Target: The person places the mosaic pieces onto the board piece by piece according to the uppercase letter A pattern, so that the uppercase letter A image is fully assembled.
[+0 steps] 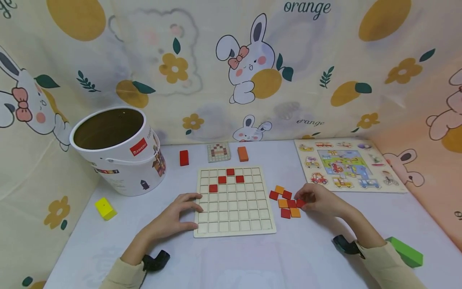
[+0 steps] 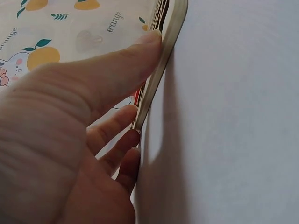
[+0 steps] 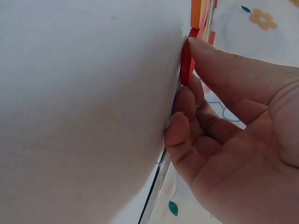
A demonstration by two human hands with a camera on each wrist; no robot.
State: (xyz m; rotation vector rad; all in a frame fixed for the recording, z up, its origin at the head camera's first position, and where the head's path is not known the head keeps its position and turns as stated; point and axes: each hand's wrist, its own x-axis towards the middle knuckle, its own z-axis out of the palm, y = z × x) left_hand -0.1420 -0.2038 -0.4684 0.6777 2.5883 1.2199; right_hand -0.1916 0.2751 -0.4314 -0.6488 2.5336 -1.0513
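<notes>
A cream grid board (image 1: pixel 234 208) lies flat mid-table, with several red square tiles (image 1: pixel 222 180) set in cells of its upper rows. Along its left edge rests my left hand (image 1: pixel 177 212), fingers spread; the left wrist view shows the thumb (image 2: pixel 135 56) and fingertips touching the board's edge (image 2: pixel 161 70). Right of the board lies a loose cluster of red and orange tiles (image 1: pixel 283 203). At the cluster's right side my right hand (image 1: pixel 319 199) pinches a red tile (image 3: pixel 187 58) between thumb and finger, close to the tabletop.
Behind the board stand a red block (image 1: pixel 184 157), a small pattern card (image 1: pixel 218 152) and an orange block (image 1: pixel 243 154). A white bucket (image 1: pixel 126 172) and a yellow block (image 1: pixel 106 208) are at left. At right are a vehicle puzzle board (image 1: pixel 310 146) and a green block (image 1: pixel 406 252).
</notes>
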